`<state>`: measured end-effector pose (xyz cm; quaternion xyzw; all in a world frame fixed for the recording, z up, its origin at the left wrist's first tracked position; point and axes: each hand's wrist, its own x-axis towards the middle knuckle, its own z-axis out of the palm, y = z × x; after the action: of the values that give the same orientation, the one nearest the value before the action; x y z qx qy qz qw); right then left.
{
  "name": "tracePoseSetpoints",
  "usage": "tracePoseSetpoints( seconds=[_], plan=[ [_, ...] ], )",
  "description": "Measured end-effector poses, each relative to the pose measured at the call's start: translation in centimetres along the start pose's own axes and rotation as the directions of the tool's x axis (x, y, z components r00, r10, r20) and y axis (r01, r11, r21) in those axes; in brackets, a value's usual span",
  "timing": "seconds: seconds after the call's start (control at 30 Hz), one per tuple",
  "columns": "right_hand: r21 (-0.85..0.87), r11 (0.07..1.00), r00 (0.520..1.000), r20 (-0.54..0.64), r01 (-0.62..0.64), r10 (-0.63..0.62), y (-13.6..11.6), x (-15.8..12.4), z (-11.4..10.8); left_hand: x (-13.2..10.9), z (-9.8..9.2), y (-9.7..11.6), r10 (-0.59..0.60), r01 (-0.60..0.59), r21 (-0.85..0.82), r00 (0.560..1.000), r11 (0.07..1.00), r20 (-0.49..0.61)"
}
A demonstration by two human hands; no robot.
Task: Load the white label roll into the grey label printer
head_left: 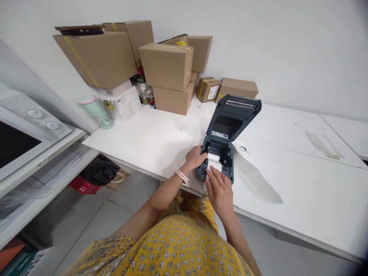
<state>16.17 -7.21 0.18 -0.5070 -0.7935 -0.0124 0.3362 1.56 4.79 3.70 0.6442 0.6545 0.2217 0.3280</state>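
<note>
A dark label printer (231, 174) stands near the front edge of the white table, its lid (233, 117) raised. Inside lies a roll of white label paper (213, 157), with a strip drawn toward the front. My left hand (195, 158) grips the printer's left side, the thumb reaching in beside the roll. Over the front of the paper strip lies my right hand (220, 189), fingers stretched out and touching it. Its thumb is mostly hidden. A pale band is on my left wrist.
Cardboard boxes (165, 67) are stacked at the back left, smaller ones (237, 87) behind the printer. A mint tumbler (99, 114) stands at the table's left end. A microwave (31, 119) sits on a shelf at left. A greyish strip (260, 180) lies right of the printer.
</note>
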Motion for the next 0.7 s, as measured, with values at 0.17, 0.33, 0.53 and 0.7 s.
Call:
tracePoseSetpoints(
  seconds=[0.17, 0.33, 0.53, 0.7],
  plan=[
    [-0.030, 0.999, 1.000, -0.014, 0.016, -0.016, -0.1, 0.0, 0.0, 0.2, 0.3, -0.3, -0.001, 0.001, -0.023, 1.000, 1.000, 0.005],
    [-0.016, 1.000, 1.000, -0.017, 0.015, -0.016, 0.0, -0.1, 0.1, 0.3, 0.4, -0.6, 0.014, -0.013, -0.047, 1.000, 0.999, 0.025],
    [0.009, 1.000, 1.000, 0.011, 0.002, -0.002, 0.0, -0.1, -0.5, 0.3, 0.1, -0.4, 0.000, 0.002, -0.057, 0.999, 0.998, 0.047],
    [0.108, 0.994, 0.999, 0.018, 0.036, -0.038, 0.1, -0.5, -1.0, -2.4, 0.5, -0.3, 0.016, -0.010, -0.138, 0.999, 0.990, 0.043]
  ],
)
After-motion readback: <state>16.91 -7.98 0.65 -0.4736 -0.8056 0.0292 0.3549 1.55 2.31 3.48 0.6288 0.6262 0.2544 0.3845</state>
